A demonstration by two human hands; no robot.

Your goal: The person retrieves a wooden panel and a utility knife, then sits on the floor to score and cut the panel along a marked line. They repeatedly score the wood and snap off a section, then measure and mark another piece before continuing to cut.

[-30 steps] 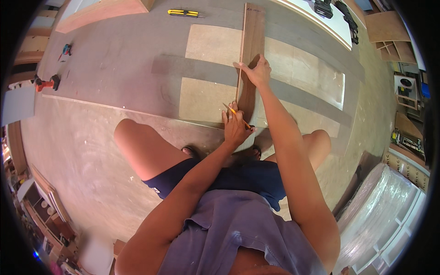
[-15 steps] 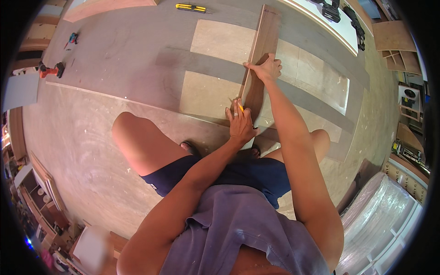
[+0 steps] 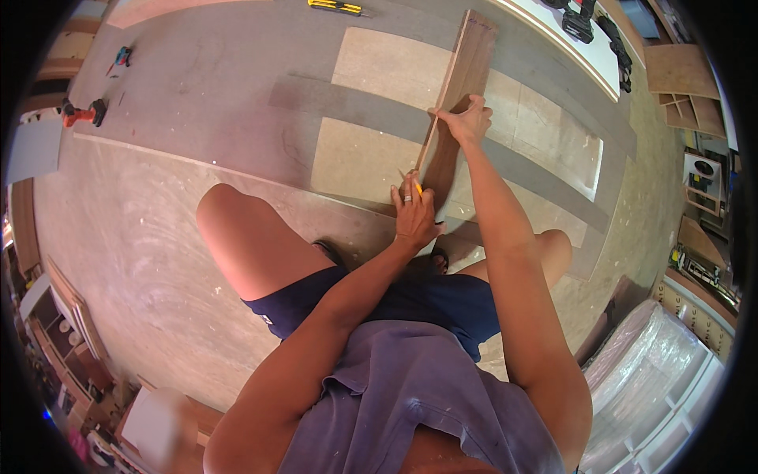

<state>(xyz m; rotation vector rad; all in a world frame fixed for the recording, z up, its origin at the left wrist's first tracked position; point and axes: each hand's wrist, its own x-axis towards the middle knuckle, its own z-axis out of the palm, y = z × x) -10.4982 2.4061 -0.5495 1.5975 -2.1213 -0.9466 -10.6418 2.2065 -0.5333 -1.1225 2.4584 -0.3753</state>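
Observation:
A long brown wooden board (image 3: 471, 59) lies lengthwise away from me across a large grey panel with pale rectangles (image 3: 379, 67). My right hand (image 3: 467, 122) grips the board around its middle, thumb reaching over the left edge and fingers at the right side. Closer to me, my left hand (image 3: 415, 212) rests at the near end of the board, along its left edge. A yellow pencil (image 3: 418, 189) sits between the left fingers, its tip pointing away past the knuckles. The board's near end is partly hidden by that hand.
A yellow utility knife (image 3: 335, 8) lies at the far edge. Off to the left are a red cordless drill (image 3: 82, 113) and a small blue tool (image 3: 122, 57). A black power tool (image 3: 579, 24) rests on a white board at far right. Plastic-wrapped goods (image 3: 643, 371) stand at lower right.
The board's far end has swung slightly to the right, and my right hand has moved with it. My left hand stays at the near end with the pencil. The view has shifted a little.

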